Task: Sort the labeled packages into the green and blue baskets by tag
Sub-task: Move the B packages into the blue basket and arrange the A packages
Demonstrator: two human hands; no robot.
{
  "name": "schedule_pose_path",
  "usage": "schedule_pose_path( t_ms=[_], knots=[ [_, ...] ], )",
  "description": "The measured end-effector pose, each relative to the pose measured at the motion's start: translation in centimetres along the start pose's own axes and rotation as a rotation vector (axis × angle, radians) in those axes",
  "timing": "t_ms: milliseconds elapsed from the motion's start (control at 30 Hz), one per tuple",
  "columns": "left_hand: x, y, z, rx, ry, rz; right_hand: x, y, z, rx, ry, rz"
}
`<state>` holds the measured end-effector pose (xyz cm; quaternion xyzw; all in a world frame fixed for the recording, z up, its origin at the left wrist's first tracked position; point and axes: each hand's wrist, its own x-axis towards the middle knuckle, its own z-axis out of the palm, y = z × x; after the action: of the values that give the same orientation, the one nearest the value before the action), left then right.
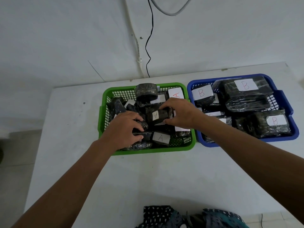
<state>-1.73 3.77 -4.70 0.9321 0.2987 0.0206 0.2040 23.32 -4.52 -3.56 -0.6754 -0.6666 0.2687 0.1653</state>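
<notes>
A green basket (144, 152) at the table's middle holds several black wrapped packages with white "A" tags. To its right, a blue basket (246, 142) holds several black packages tagged "B" (246, 85). Both my hands are inside the green basket. My right hand (182, 112) grips the right end of a small package tagged "A" (156, 115), fingers over its top and thumb below. My left hand (126, 127) curls its fingers round a black package (142, 127) at the basket's left front. Another "A" package (160, 138) lies near the front rim.
The baskets stand side by side on a white table (115, 186) against a white wall. A black cable (148, 46) and a white conduit run down the wall behind. Patterned dark cloth (189, 217) shows at the near edge.
</notes>
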Motion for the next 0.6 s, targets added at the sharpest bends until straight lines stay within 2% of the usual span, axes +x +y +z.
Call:
schedule_pose_path(
  t_ms=[167,333,400,533,600],
  knots=[
    [1.1,1.3,0.2,-0.019,0.036,-0.029,-1.1,1.0,0.1,0.210,0.268,0.115],
    [3.9,4.0,-0.8,-0.410,0.131,-0.441,-3.0,0.9,1.0,0.272,0.491,0.119],
    [5.4,5.0,-0.9,-0.553,0.135,-0.517,-3.3,0.6,1.6,0.288,0.500,0.119],
    [7.3,5.8,-0.8,-1.124,0.093,-0.715,-3.9,0.3,2.2,0.283,0.438,0.074],
    [7.6,5.4,-0.7,-1.149,0.083,-0.763,-4.8,0.8,1.9,0.169,0.316,0.074]
  ],
)
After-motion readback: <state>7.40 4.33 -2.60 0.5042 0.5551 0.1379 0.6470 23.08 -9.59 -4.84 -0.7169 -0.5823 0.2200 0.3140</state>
